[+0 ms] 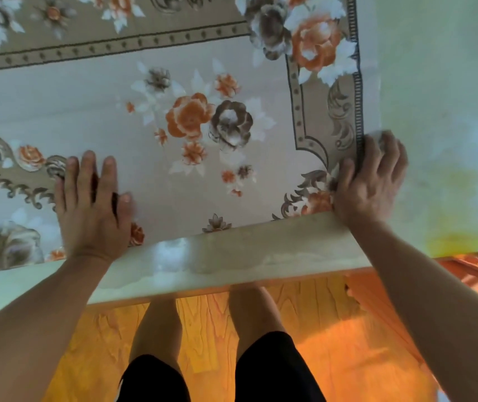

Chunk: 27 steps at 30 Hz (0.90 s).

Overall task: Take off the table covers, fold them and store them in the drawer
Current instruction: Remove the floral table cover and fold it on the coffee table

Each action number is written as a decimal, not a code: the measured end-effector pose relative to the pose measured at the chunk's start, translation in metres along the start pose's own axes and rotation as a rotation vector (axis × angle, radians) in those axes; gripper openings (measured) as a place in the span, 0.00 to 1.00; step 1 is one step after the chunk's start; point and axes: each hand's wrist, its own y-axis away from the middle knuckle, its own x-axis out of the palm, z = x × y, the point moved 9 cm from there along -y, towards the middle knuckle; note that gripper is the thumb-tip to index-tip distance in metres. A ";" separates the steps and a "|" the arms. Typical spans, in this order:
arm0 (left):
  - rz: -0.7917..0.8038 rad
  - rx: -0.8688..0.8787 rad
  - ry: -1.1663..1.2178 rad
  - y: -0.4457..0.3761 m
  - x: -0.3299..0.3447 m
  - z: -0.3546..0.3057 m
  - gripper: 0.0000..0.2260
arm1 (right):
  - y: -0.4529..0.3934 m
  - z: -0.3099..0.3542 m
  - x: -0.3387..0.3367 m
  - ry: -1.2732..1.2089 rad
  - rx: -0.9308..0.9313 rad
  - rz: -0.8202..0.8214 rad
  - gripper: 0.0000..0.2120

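corner in my right hand, cover spread away to my left

the floral table cover [174, 117] lies flat on the pale, glossy surface [435, 111], its printed side up. its near edge runs just inside the surface's front rim, and its right edge ends well short of the surface's right side, leaving a bare strip there. its long axis runs left to right across my view, and it goes on past the left of the frame, so i cannot see where it ends.

my right hand [369, 181] is at the cover's near right corner, thumb curled onto the printed border and fingers bent over the cloth's edge, so i judge it is pinching that corner. my left hand [92, 204] lies flat on the cover farther along the near edge, fingers straight and spread, pressing and holding nothing.

almost all the cloth lies left of and away from my right hand, which is the nearer one to any corner. a fold would likely carry this corner leftward along the long axis, or away across the short one.

below the rim are my legs and an orange wooden floor [333, 343].
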 end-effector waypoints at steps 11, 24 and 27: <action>0.300 -0.053 -0.060 -0.003 -0.015 -0.017 0.29 | 0.005 -0.038 -0.033 0.115 0.206 0.068 0.17; 0.624 0.113 -0.060 0.083 -0.014 -0.133 0.37 | 0.034 -0.039 -0.029 -0.261 0.711 0.291 0.31; 0.638 0.197 -0.162 0.087 -0.013 -0.128 0.35 | 0.030 -0.051 -0.031 -0.470 0.884 0.262 0.30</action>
